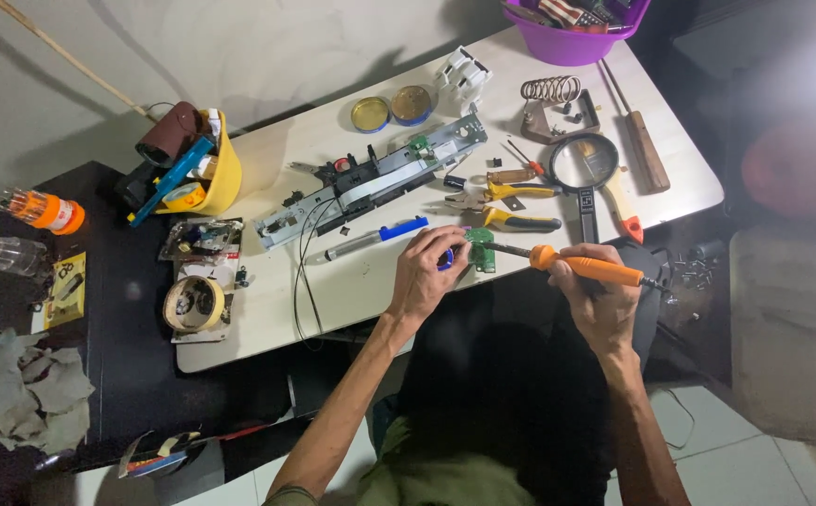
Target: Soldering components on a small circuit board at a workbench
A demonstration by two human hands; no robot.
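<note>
My right hand [605, 300] gripped one orange soldering iron [588, 269]; my left hand [427, 272] pinched one small green circuit board [480, 249] at the tabletop's [361, 281] near edge, two round tins [391, 109] beyond.

Counts on the white surface [352, 290] — by kind

Two round tins [370, 114] [412, 104], two pliers with yellow grips [502, 192] [520, 222], one magnifying glass [584, 162], one orange soldering iron [581, 267], one small green circuit board [480, 249], one purple tub [572, 42] — and two hands [427, 272] [605, 300].

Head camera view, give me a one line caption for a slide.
Right hand holds an orange soldering iron to a small green circuit board steadied by the left hand.
</note>
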